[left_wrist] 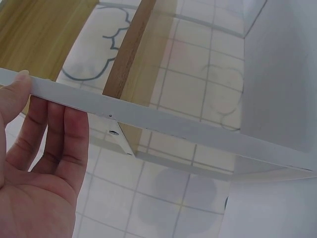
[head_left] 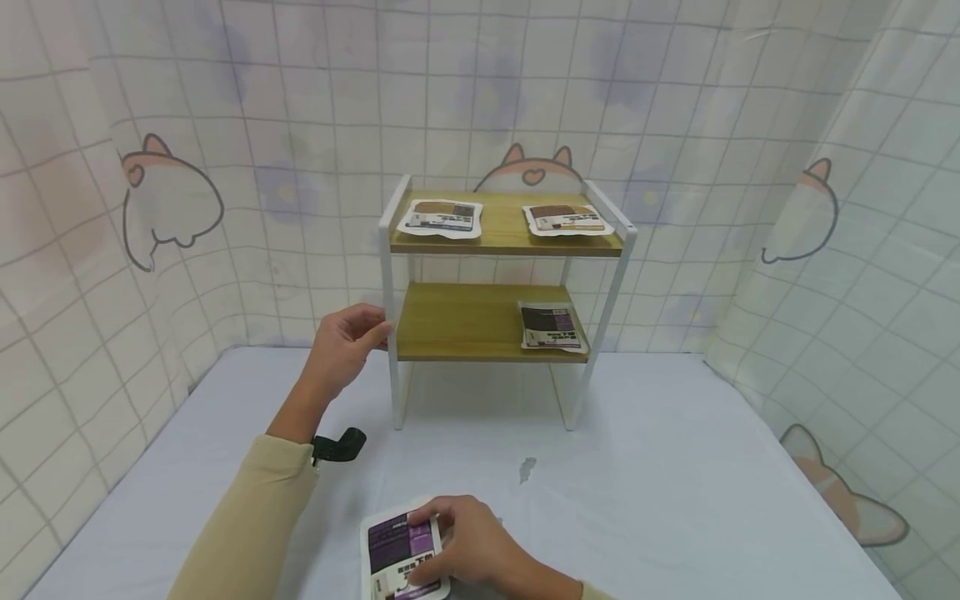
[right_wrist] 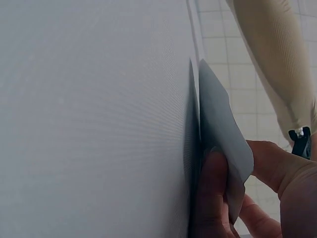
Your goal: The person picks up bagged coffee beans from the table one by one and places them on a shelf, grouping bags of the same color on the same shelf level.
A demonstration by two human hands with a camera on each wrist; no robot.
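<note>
A small two-tier shelf [head_left: 457, 321] with wooden boards and a white metal frame stands on the table. My left hand [head_left: 341, 346] holds its left front upright [left_wrist: 163, 121], thumb on one side and fingers on the other. Near the table's front edge my right hand [head_left: 480, 542] pinches a purple-and-white flat packet [head_left: 397, 546]. Seen from the right wrist, the packet's plain pale back [right_wrist: 220, 119] is tilted up a little from the tablecloth, with fingers on both sides of it.
On the top board lie a blue-and-brown packet [head_left: 442, 218] at left and a brown-and-white packet [head_left: 567, 220] at right. Another purple packet [head_left: 551, 327] lies at the lower board's right end. A white tiled-pattern curtain [head_left: 337, 108] surrounds the white-covered table [head_left: 660, 475].
</note>
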